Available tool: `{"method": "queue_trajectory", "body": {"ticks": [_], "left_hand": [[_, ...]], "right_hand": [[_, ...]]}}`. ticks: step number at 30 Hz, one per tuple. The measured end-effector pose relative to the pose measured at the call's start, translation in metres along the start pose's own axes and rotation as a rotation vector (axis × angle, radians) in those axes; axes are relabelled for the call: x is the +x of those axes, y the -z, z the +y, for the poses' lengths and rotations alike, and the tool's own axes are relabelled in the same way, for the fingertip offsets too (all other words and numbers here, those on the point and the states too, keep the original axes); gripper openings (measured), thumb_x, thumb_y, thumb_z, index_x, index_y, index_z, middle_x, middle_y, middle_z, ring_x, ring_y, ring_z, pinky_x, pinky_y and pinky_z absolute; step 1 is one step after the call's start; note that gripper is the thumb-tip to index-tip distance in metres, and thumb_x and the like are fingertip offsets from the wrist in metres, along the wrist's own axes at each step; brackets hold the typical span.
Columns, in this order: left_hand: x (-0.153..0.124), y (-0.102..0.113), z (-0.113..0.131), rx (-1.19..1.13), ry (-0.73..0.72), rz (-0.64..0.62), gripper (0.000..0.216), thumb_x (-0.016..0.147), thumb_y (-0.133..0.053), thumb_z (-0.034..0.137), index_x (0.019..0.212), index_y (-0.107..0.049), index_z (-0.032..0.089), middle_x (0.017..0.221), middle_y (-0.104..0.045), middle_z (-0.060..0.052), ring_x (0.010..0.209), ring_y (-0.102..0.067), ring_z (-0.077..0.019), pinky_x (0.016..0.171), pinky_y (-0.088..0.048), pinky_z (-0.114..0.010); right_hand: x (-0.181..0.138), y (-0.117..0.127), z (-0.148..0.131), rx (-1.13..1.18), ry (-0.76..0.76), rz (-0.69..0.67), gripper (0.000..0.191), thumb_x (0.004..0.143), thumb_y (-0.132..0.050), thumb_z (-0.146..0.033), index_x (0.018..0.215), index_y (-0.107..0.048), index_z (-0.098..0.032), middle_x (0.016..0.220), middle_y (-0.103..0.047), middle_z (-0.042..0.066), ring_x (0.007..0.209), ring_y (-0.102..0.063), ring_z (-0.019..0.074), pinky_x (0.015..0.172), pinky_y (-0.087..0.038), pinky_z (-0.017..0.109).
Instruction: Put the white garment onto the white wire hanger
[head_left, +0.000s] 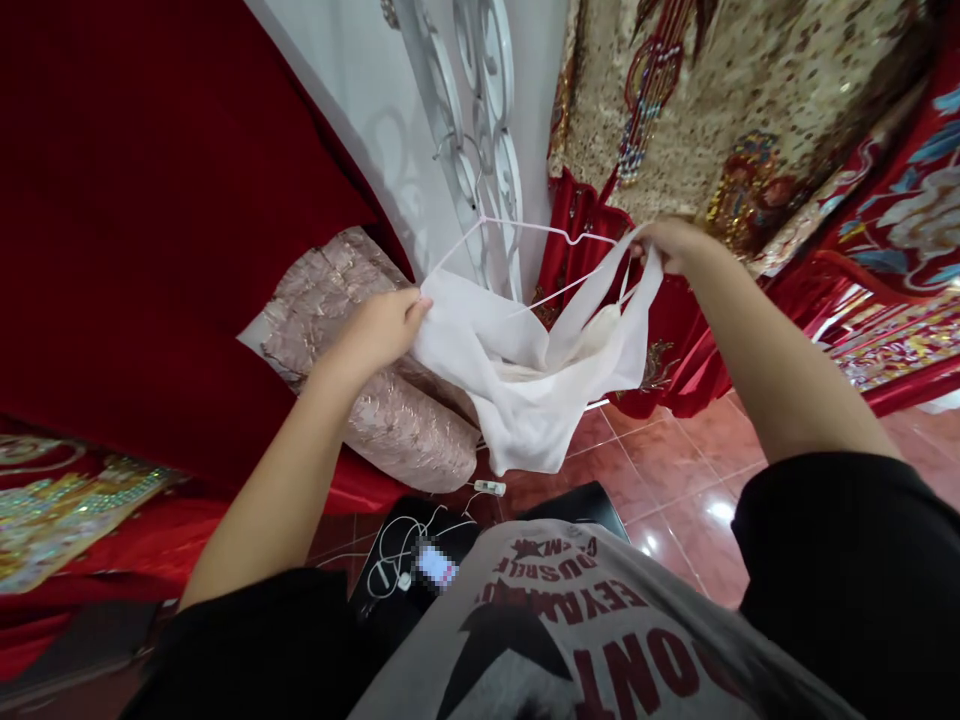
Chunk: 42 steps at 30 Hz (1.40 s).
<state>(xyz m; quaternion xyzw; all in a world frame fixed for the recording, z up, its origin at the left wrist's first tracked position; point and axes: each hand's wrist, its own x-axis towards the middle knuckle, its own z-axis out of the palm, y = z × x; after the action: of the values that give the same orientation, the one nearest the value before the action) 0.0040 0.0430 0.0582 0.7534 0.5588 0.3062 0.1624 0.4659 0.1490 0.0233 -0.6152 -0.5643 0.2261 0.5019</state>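
A white sleeveless top [525, 400] of thin fabric hangs spread between my hands, partly on a pale pink wire hanger [532, 225]. My left hand [386, 325] pinches the top's shoulder at the hanger's left end. At the other side, my right hand [667, 245] grips the raised right shoulder strap near the hanger's right end; its fingertips are partly hidden. The hanger's hook is up against a white scrolled metal frame [506, 170]. A thin strap dangles inside the top's neckline.
Pink brocade fabric [412, 430] hangs behind my left forearm. Red cloth [150, 200] covers the left, and a gold sequined garment [720, 100] hangs at the right. Below, a black seat [382, 570] bears a phone [435, 567] and white cables. The floor [660, 470] is reddish tile.
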Motion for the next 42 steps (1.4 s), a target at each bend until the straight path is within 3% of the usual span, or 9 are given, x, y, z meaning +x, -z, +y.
{"method": "queue_trajectory", "body": {"ticks": [4,10,13,17,22,28,31,35,42], "left_hand": [[-0.003,0.007,0.002,-0.054,0.015,-0.005,0.032,0.082,-0.078,0.024,0.062,-0.054,0.027,0.066,-0.057,-0.007,0.103,-0.066,-0.0384,0.088,-0.048,-0.038],[-0.009,-0.001,0.007,-0.045,0.009,0.060,0.035,0.083,-0.078,0.029,0.060,-0.052,0.028,0.062,-0.052,-0.006,0.097,-0.065,-0.0378,0.087,-0.048,-0.040],[-0.011,-0.005,0.006,-0.077,0.013,0.098,0.033,0.085,-0.077,0.029,0.062,-0.054,0.027,0.063,-0.051,-0.006,0.093,-0.064,-0.0353,0.085,-0.047,-0.038],[-0.009,-0.013,0.001,-0.131,0.026,0.090,0.027,0.089,-0.074,0.028,0.068,-0.058,0.026,0.069,-0.057,-0.005,0.092,-0.064,-0.0322,0.088,-0.048,-0.038],[-0.009,-0.032,0.006,-0.301,0.076,0.197,0.034,0.081,-0.087,0.030,0.105,-0.064,0.025,0.112,-0.070,-0.011,0.127,-0.061,-0.0364,0.104,-0.050,-0.042],[-0.017,-0.056,0.025,-0.311,0.012,0.345,0.080,0.070,-0.091,0.018,0.141,-0.053,0.025,0.159,-0.050,-0.018,0.159,-0.035,-0.0435,0.124,-0.041,-0.053],[-0.024,-0.050,0.025,-0.346,0.020,0.332,0.072,0.072,-0.078,0.007,0.139,-0.056,0.023,0.154,-0.056,-0.016,0.153,-0.045,-0.0398,0.124,-0.042,-0.050],[-0.030,-0.024,0.013,-0.589,0.146,0.328,0.062,0.075,-0.068,0.009,0.134,-0.061,0.027,0.130,-0.071,-0.010,0.127,-0.068,-0.0316,0.098,-0.060,-0.040],[-0.032,0.011,-0.062,-1.063,0.506,0.577,0.037,0.075,-0.057,0.004,0.106,-0.061,0.024,0.103,-0.073,-0.004,0.101,-0.073,-0.0153,0.078,-0.058,-0.021]], "right_hand": [[0.030,-0.015,-0.033,0.009,-0.052,-0.108,0.043,0.090,-0.085,-0.038,0.059,-0.064,-0.017,0.059,-0.061,0.006,0.068,-0.067,0.0204,0.071,-0.059,0.042],[0.023,-0.054,-0.094,-0.444,0.153,-0.268,0.032,0.082,-0.089,-0.024,0.063,-0.069,-0.009,0.069,-0.067,0.009,0.088,-0.076,0.0274,0.084,-0.058,0.044],[0.013,-0.053,-0.088,-0.592,0.282,-0.303,0.037,0.089,-0.087,-0.032,0.067,-0.067,-0.010,0.082,-0.071,0.012,0.098,-0.077,0.0306,0.088,-0.058,0.046],[-0.019,-0.034,-0.065,-0.636,0.464,-0.346,0.047,0.107,-0.063,-0.053,0.105,-0.073,-0.007,0.115,-0.072,0.013,0.110,-0.074,0.0253,0.103,-0.055,0.049],[-0.093,-0.043,-0.073,-0.512,0.749,-0.239,0.041,0.105,-0.065,-0.049,0.128,-0.069,-0.015,0.138,-0.064,0.017,0.129,-0.063,0.0364,0.108,-0.052,0.055],[-0.137,-0.122,-0.063,-0.428,0.837,-0.481,0.036,0.105,-0.056,-0.032,0.135,-0.069,-0.018,0.131,-0.072,0.016,0.119,-0.064,0.0328,0.105,-0.049,0.049],[-0.143,-0.152,-0.044,-0.483,0.732,-0.414,0.033,0.110,-0.050,-0.034,0.121,-0.075,-0.016,0.110,-0.078,0.016,0.104,-0.065,0.0311,0.098,-0.045,0.045],[-0.156,-0.168,-0.035,-0.453,0.747,-0.316,0.044,0.114,-0.041,-0.041,0.111,-0.078,-0.018,0.100,-0.078,0.014,0.098,-0.064,0.0297,0.091,-0.040,0.042],[-0.163,-0.167,-0.032,-0.410,0.678,-0.252,0.049,0.114,-0.039,-0.047,0.109,-0.080,-0.020,0.095,-0.077,0.014,0.093,-0.062,0.0295,0.089,-0.037,0.043]]}}
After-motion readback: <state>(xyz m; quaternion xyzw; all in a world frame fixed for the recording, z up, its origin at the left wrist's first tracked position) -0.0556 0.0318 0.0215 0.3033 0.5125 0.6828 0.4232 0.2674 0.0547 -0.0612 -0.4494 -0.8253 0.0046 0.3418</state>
